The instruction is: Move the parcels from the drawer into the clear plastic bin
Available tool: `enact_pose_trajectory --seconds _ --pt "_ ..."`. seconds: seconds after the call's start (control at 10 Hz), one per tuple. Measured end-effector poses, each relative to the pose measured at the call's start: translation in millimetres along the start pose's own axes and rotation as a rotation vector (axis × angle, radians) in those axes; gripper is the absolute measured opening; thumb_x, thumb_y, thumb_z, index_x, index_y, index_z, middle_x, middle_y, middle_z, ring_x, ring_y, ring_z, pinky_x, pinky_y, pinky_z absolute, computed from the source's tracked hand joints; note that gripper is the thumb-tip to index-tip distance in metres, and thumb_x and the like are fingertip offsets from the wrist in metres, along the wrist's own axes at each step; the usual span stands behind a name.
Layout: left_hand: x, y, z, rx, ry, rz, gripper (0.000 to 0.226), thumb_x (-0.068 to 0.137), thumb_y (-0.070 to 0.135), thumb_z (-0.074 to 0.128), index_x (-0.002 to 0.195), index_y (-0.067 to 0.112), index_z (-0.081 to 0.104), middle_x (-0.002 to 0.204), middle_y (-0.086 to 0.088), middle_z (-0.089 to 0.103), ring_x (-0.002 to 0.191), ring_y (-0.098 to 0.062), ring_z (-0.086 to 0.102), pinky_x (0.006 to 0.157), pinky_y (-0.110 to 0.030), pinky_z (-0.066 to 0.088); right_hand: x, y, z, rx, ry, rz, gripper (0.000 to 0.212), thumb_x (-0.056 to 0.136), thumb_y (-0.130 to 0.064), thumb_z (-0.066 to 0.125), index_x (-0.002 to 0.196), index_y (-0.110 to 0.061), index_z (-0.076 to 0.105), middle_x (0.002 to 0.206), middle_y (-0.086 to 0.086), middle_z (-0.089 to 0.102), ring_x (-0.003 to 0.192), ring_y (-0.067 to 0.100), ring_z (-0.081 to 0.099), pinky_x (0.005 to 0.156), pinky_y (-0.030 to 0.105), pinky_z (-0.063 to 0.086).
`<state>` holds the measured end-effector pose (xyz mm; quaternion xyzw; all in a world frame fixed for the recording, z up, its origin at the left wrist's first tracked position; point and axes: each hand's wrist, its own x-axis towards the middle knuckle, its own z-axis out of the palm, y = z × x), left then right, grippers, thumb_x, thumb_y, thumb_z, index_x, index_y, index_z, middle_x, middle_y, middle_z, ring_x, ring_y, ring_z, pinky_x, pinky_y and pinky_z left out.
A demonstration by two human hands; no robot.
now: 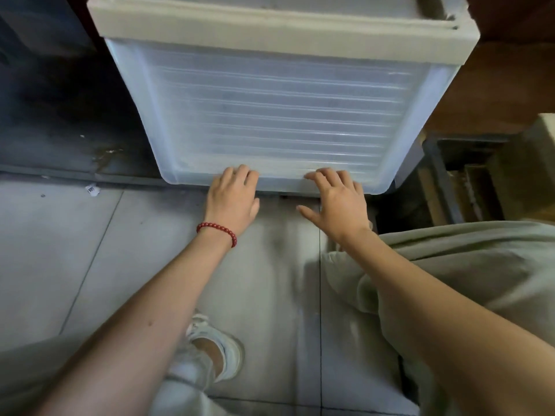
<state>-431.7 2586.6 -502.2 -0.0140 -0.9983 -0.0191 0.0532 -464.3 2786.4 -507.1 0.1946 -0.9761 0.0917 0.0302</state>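
The left grip (232, 199), a red bead bracelet (216, 231) at its wrist, and the right grip (339, 202) rested side by side on the lower front edge of a translucent ribbed plastic drawer (270, 115) under a white frame (270, 31), over a grey tiled floor (75, 250).

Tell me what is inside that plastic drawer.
Nothing can be made out. The drawer has a ribbed, cloudy front hiding its contents; no parcel shapes show through. The left hand and right hand touch its lower edge.

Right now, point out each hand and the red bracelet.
left hand (232, 202), head view, back of the hand.
right hand (341, 205), head view, back of the hand.
red bracelet (221, 227), head view, beads on the left wrist.
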Motion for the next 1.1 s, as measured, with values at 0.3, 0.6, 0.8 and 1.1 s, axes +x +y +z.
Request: enact_pose_trajectory --seconds 0.3,0.6,0.8,1.1 --pt "23 2 20 -0.121 0.092 -0.096 0.039 0.085 0.016 0.057 0.124 0.012 0.053 0.121 -0.007 0.053 0.119 -0.026 0.045 0.092 -0.038 0.035 14 -4 19 -0.01 0.001 0.072 0.084 0.079 -0.067 0.058 0.146 -0.024 0.032 0.147 -0.002 0.033 0.137 0.023 0.027 0.112 0.039 0.024" --pt "17 13 23 -0.177 0.135 -0.143 0.04 0.085 0.02 0.059 0.124 0.01 0.055 0.115 -0.008 0.056 0.115 -0.026 0.05 0.089 -0.038 0.037 7 -10 23 0.052 -0.069 0.138 0.08 0.088 -0.059 0.053 0.152 -0.027 0.017 0.155 -0.005 0.02 0.146 0.02 0.01 0.117 0.046 0.016" --pt "11 15 20 -0.185 0.083 -0.171 0.055 0.087 0.024 0.056 0.138 0.011 0.043 0.14 -0.008 0.045 0.137 -0.024 0.034 0.102 -0.039 0.033 6 -14 17 0.054 -0.15 0.116 0.079 0.094 -0.057 0.043 0.154 -0.026 0.003 0.161 -0.004 0.005 0.149 0.019 -0.004 0.119 0.048 0.007" --pt "8 30 -63 -0.011 -0.273 -0.143 0.074 0.086 0.049 0.055 0.148 0.025 0.023 0.153 -0.001 0.03 0.145 -0.026 0.012 0.109 -0.047 0.024 -6 -18 -48 0.104 -0.303 0.095 0.076 0.094 -0.063 0.035 0.154 -0.029 0.005 0.162 -0.005 0.008 0.149 0.022 0.007 0.118 0.048 0.006"
